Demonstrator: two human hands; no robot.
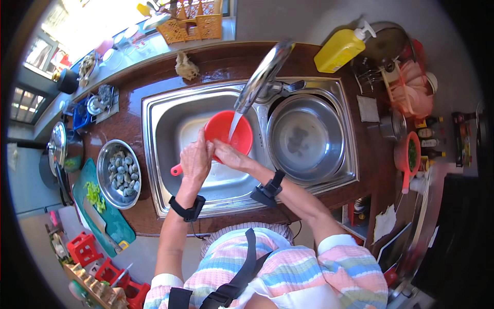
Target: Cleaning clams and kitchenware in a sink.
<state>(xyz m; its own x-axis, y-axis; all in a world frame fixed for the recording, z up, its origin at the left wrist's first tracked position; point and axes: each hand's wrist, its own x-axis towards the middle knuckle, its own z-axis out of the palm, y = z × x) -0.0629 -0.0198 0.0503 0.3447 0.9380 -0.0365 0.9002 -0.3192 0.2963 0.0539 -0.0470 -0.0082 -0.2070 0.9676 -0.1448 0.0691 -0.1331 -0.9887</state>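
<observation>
A red plastic dipper (pixel 241 129) with a short handle is held over the left basin of a stainless steel sink (pixel 170 116). My left hand (pixel 195 160) grips its near left side, with the handle's end sticking out past the wrist side. Over the near rim reaches my right hand (pixel 231 156); its fingertips are partly hidden, so its grip is unclear. Water runs from a chrome faucet (pixel 262 73) into the dipper. In the right basin sits a wide metal bowl (pixel 328 162) with a dark patch at its bottom.
Left of the sink stands a metal bowl of clams (pixel 124 174). A green cutting board (pixel 83 177) carries cut greens (pixel 94 197) and a knife (pixel 98 220). A yellow pump bottle (pixel 339 52) stands behind the sink. Rightward is a red handled strainer (pixel 399 164) holding greens.
</observation>
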